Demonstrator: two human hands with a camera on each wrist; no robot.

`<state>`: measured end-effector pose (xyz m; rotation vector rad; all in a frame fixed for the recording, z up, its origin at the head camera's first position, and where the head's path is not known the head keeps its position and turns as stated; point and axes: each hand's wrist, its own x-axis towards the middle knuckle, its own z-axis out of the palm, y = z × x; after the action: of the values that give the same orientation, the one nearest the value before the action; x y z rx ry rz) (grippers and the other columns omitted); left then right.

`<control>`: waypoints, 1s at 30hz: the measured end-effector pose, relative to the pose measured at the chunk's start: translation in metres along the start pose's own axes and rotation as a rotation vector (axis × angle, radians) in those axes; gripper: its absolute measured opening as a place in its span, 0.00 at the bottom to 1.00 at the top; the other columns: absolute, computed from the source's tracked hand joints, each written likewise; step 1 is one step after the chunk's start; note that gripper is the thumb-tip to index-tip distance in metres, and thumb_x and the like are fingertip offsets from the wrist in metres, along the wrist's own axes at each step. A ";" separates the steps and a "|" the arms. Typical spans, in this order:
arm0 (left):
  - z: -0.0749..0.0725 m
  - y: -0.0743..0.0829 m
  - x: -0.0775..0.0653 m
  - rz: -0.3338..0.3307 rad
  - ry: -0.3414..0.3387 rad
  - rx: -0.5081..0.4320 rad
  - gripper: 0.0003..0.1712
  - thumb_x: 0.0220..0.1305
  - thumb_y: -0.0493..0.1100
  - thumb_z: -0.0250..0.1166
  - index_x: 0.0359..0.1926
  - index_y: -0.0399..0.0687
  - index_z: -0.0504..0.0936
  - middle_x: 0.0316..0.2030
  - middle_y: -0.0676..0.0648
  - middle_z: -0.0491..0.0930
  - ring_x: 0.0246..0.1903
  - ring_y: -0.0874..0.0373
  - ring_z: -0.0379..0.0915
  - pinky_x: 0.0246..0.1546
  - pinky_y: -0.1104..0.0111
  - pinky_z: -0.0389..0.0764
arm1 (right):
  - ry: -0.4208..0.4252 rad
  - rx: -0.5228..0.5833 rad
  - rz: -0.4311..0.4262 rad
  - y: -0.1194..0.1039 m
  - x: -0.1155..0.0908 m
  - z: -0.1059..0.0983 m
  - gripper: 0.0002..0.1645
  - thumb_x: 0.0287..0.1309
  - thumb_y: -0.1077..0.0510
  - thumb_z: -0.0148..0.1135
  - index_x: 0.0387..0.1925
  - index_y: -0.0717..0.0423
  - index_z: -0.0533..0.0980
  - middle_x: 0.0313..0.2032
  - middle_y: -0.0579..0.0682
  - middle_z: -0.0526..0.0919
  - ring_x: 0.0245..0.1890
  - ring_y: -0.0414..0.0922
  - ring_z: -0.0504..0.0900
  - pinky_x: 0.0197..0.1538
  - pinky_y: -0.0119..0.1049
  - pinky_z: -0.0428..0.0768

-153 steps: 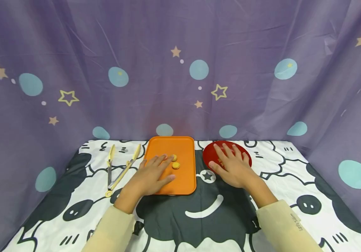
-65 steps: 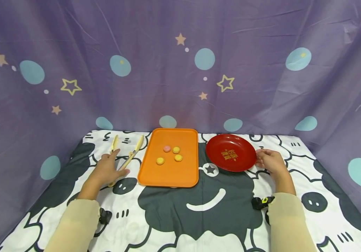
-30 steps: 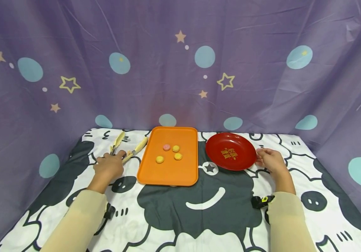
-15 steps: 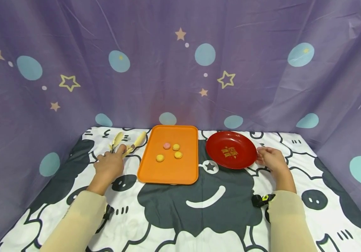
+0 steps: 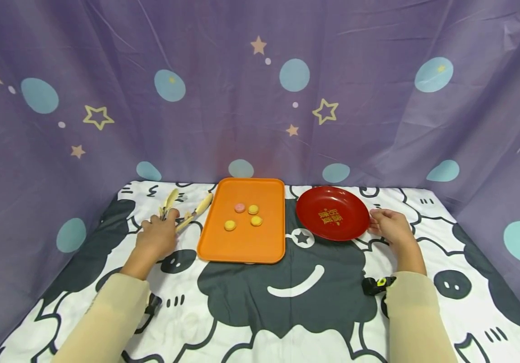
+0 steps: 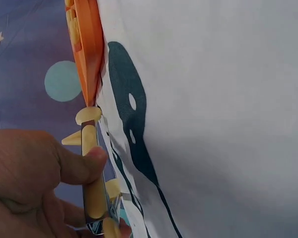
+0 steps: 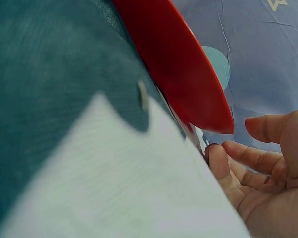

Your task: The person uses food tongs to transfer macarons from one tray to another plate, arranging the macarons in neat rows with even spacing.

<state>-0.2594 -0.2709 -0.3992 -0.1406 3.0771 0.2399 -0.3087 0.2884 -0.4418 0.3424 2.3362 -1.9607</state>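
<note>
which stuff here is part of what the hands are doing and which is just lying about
In the job, judging by the hands:
- tongs, held by the left hand
- red plate, right hand at its rim, not gripping

Lying untouched, though perhaps part of it too:
- orange tray
- three yellow pieces and one pink piece on it

**Left hand [image 6: 25, 173] is gripping yellow-and-metal tongs [image 6: 94, 196]**

The thumb [image 6: 93, 161] is pressing on a yellow part, while fingers [image 6: 72, 213] are showing behind the tongs. Beyond their upper end, an orange tray [image 6: 92, 44] is appearing nearly edge-on, yellow pieces [image 6: 73, 29] showing at its side. White cloth [image 6: 228, 99] with a dark patch [image 6: 121, 79] is filling the right; a bluish curtain [image 6: 30, 34] is hanging at left.
</note>
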 end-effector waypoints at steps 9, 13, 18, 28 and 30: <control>-0.001 -0.011 0.008 -0.094 -0.099 -0.109 0.40 0.64 0.45 0.65 0.61 0.17 0.56 0.52 0.16 0.68 0.53 0.22 0.67 0.53 0.39 0.72 | -0.003 0.016 0.000 0.001 0.001 0.001 0.30 0.79 0.55 0.47 0.70 0.74 0.63 0.37 0.45 0.81 0.33 0.35 0.82 0.41 0.30 0.84; -0.002 -0.017 0.010 -0.100 -0.115 -0.124 0.38 0.61 0.48 0.68 0.53 0.15 0.65 0.45 0.21 0.73 0.46 0.30 0.73 0.50 0.44 0.76 | -0.002 0.020 -0.008 0.002 0.001 0.000 0.30 0.78 0.55 0.47 0.70 0.75 0.63 0.36 0.45 0.81 0.32 0.35 0.83 0.41 0.31 0.84; -0.001 -0.018 0.012 -0.146 -0.169 -0.152 0.42 0.60 0.52 0.69 0.56 0.14 0.68 0.45 0.23 0.71 0.41 0.37 0.73 0.43 0.48 0.79 | -0.002 0.011 -0.008 0.002 0.000 -0.001 0.30 0.78 0.55 0.47 0.70 0.74 0.63 0.37 0.44 0.81 0.33 0.35 0.83 0.41 0.31 0.84; 0.008 -0.023 0.018 -0.217 -0.190 -0.201 0.66 0.60 0.71 0.66 0.68 0.14 0.52 0.57 0.18 0.62 0.50 0.31 0.70 0.51 0.42 0.77 | -0.019 0.007 -0.028 0.001 -0.002 0.000 0.30 0.78 0.55 0.46 0.69 0.75 0.62 0.36 0.43 0.80 0.33 0.34 0.83 0.43 0.31 0.84; 0.009 -0.023 0.019 -0.232 -0.198 -0.206 0.69 0.58 0.74 0.65 0.69 0.15 0.50 0.57 0.18 0.62 0.51 0.30 0.70 0.51 0.42 0.77 | -0.024 0.005 -0.036 0.002 -0.002 0.000 0.30 0.79 0.56 0.46 0.69 0.76 0.62 0.36 0.43 0.80 0.33 0.34 0.83 0.43 0.31 0.84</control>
<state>-0.2756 -0.2938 -0.4132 -0.4501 2.8014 0.5234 -0.3065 0.2882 -0.4431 0.2771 2.3388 -1.9756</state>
